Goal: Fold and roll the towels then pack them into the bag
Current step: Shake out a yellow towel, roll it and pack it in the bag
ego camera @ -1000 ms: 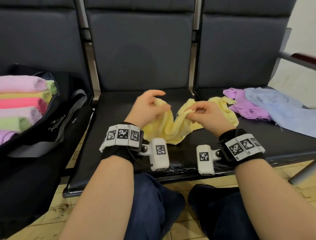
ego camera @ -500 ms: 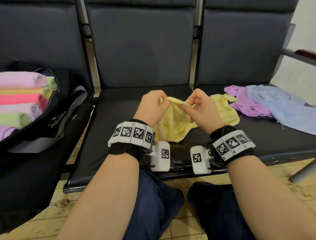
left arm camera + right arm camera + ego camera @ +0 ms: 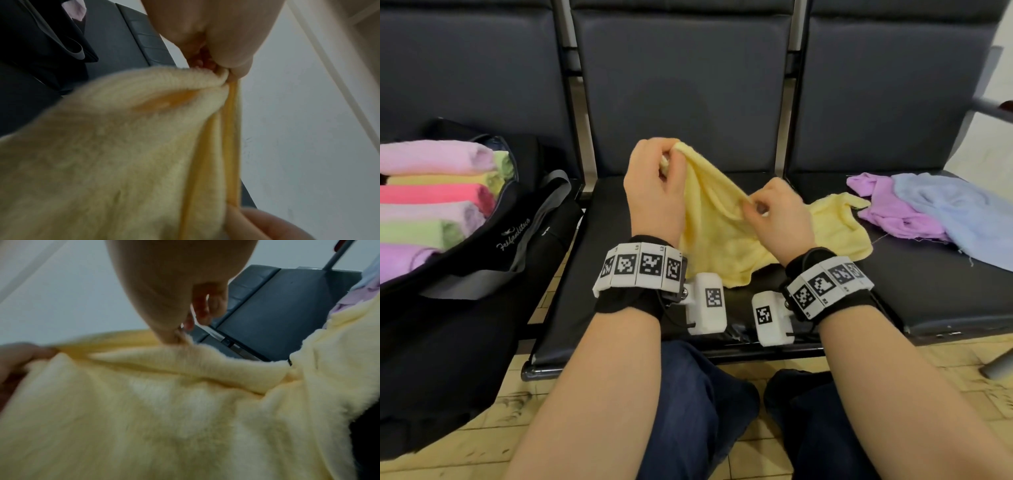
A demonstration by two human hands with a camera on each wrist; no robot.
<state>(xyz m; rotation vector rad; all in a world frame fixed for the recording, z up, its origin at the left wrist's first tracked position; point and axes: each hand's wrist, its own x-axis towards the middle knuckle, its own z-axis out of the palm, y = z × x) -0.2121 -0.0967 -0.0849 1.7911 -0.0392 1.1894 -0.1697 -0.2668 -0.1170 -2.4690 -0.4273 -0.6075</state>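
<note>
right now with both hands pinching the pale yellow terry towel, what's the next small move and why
Probably draw the hands apart to pull the edge taut. The left hand pinches one end of the pale yellow terry towel raised, the right hand pinches partway along, and the rest lies bunched on the dark seat, too crumpled to fold.

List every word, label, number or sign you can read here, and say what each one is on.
"Feilpolitus", roughly: white cursive script on the side of the black bag; the letters are hard to make out, so the spelling is uncertain.
Wristbands and camera housings: black-and-white square code patterns only, no words.
Nothing readable in either wrist view.
</note>
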